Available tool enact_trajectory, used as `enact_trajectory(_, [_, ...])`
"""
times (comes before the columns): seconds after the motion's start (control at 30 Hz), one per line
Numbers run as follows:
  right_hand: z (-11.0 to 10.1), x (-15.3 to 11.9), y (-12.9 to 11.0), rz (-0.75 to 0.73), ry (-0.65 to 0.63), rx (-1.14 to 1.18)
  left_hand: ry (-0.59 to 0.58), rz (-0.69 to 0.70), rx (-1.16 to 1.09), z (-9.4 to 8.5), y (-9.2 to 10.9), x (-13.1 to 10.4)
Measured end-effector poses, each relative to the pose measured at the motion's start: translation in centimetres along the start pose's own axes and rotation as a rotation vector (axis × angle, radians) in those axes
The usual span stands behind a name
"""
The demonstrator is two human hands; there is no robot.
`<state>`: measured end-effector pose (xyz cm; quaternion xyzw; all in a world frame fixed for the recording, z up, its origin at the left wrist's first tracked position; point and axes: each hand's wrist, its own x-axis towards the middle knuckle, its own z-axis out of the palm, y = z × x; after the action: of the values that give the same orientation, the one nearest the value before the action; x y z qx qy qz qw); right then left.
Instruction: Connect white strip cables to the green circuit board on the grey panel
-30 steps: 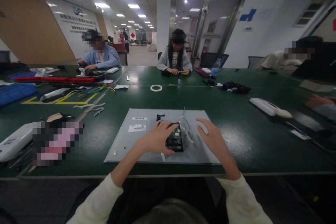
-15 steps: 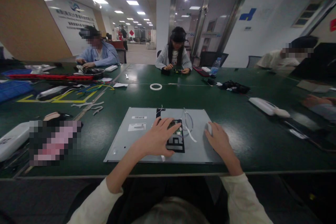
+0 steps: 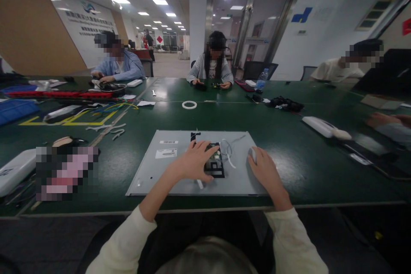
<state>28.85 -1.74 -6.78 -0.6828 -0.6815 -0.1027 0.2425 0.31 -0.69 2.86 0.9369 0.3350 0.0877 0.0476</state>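
Observation:
A grey metal panel (image 3: 173,171) with printed labels lies flat in front of me at the table's near edge. My left hand (image 3: 194,160) rests over its middle with fingers spread, on a black frame (image 3: 218,175) around a green circuit board (image 3: 215,154). The hand hides the frame's left part. A clear, pale cable (image 3: 228,150) loops on the panel just right of the frame. At the panel's right side, my right hand (image 3: 265,169) is curled around a small whitish thing (image 3: 253,154), mostly covered by the fingers.
On the green table (image 3: 167,115) lie a white ring (image 3: 189,105), a small wrench (image 3: 154,93) and white strips (image 3: 118,132). White devices (image 3: 317,126) with cables stand left and right. A water bottle (image 3: 261,80) is at the back. Several people sit around the table.
The black frame's near edge has moved away from me, and the frame looks flatter on the panel. The cable loop has shifted. Both hands stay in nearly the same places.

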Motion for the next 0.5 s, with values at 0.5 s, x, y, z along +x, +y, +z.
enact_trajectory(0.5, [1.6, 1.1, 2.0, -0.078, -0.058, 0.035, -0.067, -0.027, -0.092, 3.0, -1.6, 0.9])
